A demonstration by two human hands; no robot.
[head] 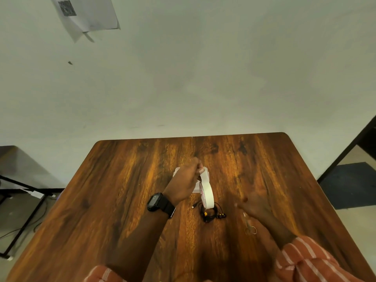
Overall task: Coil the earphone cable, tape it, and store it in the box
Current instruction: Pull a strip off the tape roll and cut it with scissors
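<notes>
Big wooden table (126, 180) fills the near half of the view, wall behind it. Mid-table the left hand (183, 184) is up off the surface, fingers pinched on the free end of a white tape roll (207, 195) that dangles under it. The box (196, 187) is mostly hidden behind that hand, just pale edges showing, so I can't tell if it's open. The right hand (254, 206) is blurred over the right side with fingers spread loose, holding nothing. Near it lie small scissors (250, 227). The earphone cable (210, 212) sits coiled on the table just under the roll, untaped.

Worry from here: the swinging roll could stick to itself or knock the coil loose, since nothing's holding those loops.
</notes>
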